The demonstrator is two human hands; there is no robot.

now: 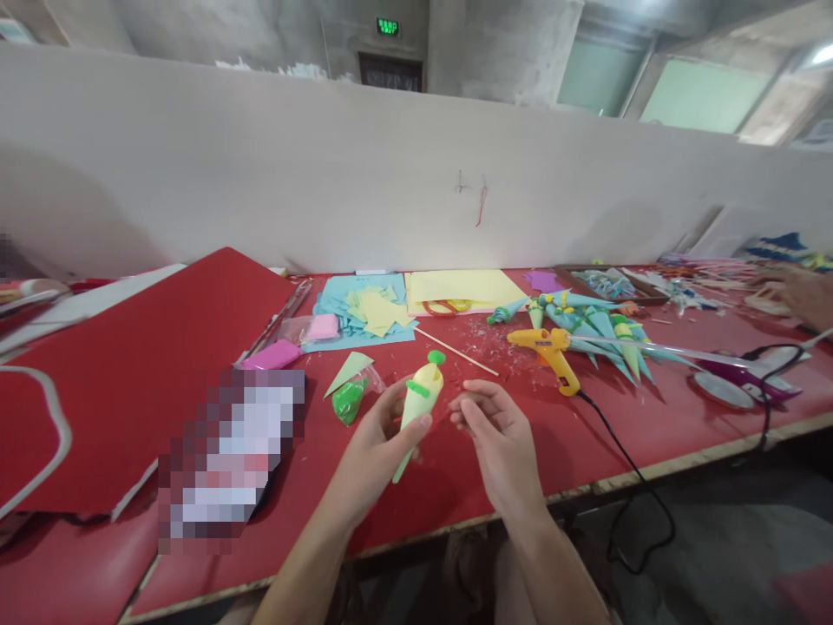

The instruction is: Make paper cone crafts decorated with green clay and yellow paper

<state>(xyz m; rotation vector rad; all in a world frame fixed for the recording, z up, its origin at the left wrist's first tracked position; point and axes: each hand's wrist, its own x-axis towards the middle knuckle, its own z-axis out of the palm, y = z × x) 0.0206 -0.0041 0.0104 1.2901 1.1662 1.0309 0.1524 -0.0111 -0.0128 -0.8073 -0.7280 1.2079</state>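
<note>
A pale green and yellow paper cone point(420, 404) is held upright, its point down, in my left hand point(383, 438). A green band crosses its upper part, and a green ball point(436, 357) sits at the top. Just right of the cone is my right hand point(491, 425), with its fingers curled and thumb near the fingertips; whether anything tiny is between them is too small to tell. Left of the cone lie a bag of green clay point(349, 401) and a pale green paper piece point(350, 371).
A yellow glue gun point(550, 351) with a black cord lies right, before a pile of blue cones point(599, 330). Behind are blue and yellow papers point(462, 285) and a thin stick point(455, 350). Pink clay point(273, 354) and a red board point(130, 391) are left. Another person's hand point(797, 291) is far right.
</note>
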